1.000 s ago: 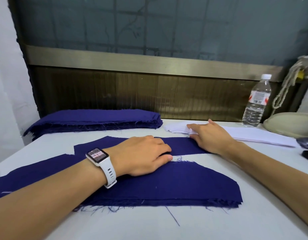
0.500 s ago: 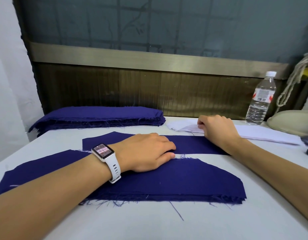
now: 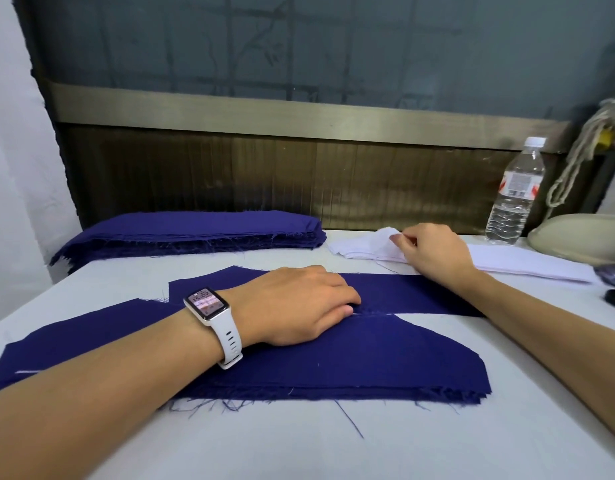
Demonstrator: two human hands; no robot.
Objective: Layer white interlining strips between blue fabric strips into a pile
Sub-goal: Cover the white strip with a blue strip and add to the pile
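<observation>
A pile of blue fabric strips (image 3: 351,368) lies on the white table in front of me, with a single blue strip (image 3: 403,292) just behind it. My left hand (image 3: 299,303), with a white watch on the wrist, rests flat on the near pile. At the back right lies a stack of white interlining strips (image 3: 507,263). My right hand (image 3: 434,254) pinches the left end of the top white strip (image 3: 385,237) and lifts it a little off the stack.
A thick stack of blue strips (image 3: 195,233) sits at the back left against the wooden panel. A clear water bottle (image 3: 515,195) stands at the back right beside a beige rounded object (image 3: 583,239). A dark object (image 3: 614,275) lies at the right edge.
My right hand went from lying flat on the white stack to curling and pinching the end of the top strip, which now lifts. My left hand stayed on the blue pile.
</observation>
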